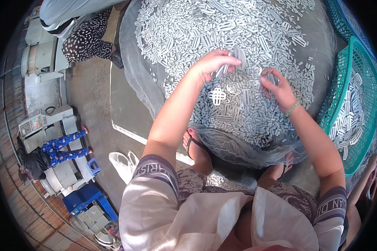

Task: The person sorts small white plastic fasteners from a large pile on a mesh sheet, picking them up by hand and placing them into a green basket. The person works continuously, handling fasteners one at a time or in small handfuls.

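Silver-grey pellets [184, 37] by the hundred spread in a wide heap from 12 to 2 o'clock, with slotted frames scattered through them; one paler slotted frame [217, 96] lies at the heap's 7 o'clock. Sheer netting [234, 152] is under the heap, bunched along its 6 o'clock edge near the wearer's sandalled left foot [197, 150].

Both hands are over the pellets. The left hand [213, 65], toward 12 o'clock, is closed on a few slotted grey pieces [240, 55], one jutting past the thumb and others bundled beneath the fingers. The right hand [280, 87], at 2 o'clock, has its fingers curled around a grey piece [272, 78] (motion blur hides its exact shape).

At 3 o'clock a teal basket [335, 100] holds many slotted frames. Toward 10 o'clock is a person in dotted trousers [86, 44], and at 9 another in patterned blue trousers [63, 150], beside grey machines [44, 119].
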A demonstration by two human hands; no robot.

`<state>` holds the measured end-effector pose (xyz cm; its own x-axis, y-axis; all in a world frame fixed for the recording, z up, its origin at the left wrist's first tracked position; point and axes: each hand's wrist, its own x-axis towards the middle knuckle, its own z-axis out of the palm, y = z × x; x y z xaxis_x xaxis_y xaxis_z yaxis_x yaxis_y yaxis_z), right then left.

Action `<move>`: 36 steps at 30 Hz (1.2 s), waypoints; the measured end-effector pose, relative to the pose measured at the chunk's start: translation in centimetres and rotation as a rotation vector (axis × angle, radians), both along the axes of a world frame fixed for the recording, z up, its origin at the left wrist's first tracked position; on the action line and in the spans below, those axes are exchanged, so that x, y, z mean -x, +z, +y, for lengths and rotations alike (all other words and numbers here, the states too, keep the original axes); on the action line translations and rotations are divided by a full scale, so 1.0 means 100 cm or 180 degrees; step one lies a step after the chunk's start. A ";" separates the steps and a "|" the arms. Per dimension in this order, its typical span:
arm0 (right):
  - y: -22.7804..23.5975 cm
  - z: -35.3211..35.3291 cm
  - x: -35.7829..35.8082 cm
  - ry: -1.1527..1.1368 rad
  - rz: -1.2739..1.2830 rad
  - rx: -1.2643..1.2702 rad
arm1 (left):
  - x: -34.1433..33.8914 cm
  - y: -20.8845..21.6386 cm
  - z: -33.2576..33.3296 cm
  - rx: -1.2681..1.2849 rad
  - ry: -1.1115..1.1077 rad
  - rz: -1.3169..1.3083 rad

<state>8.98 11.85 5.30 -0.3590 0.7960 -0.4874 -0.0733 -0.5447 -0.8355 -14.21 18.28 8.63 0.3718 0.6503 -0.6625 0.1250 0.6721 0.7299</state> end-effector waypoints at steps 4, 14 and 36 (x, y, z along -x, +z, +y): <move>0.031 0.004 -0.008 -0.0160 0.0208 -0.0069 | -0.032 0.008 -0.019 0.0268 -0.0527 -0.0223; 0.081 -0.021 -0.102 -0.0739 0.0563 0.0228 | -0.123 0.026 -0.039 0.0717 -0.0455 -0.1292; 0.120 -0.105 -0.200 -0.2537 -0.1262 -0.0548 | -0.261 0.056 -0.090 -0.0112 0.0020 -0.1840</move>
